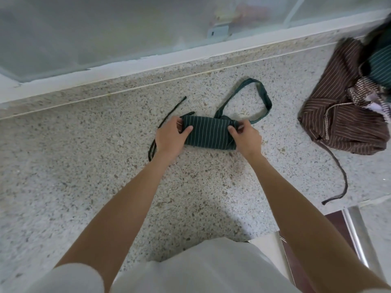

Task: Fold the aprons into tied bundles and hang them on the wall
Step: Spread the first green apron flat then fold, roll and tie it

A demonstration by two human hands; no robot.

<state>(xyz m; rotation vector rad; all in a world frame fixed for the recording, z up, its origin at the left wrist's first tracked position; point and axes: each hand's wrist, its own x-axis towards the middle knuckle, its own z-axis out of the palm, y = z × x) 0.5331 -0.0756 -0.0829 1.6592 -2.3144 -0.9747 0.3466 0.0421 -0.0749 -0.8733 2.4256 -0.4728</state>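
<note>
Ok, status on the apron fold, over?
Left hand and right hand grip the ends of the green apron bundle on the counter. Ties loose, not knotted. Brown apron heaped to the right, apart.

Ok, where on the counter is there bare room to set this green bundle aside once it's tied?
Bare counter lies on the near left, bordered by the thin black tie and the person's left forearm. Another free strip runs along the back, between the neck loop and the window ledge. The right is crowded: the brown striped apron and its trailing strap.
</note>
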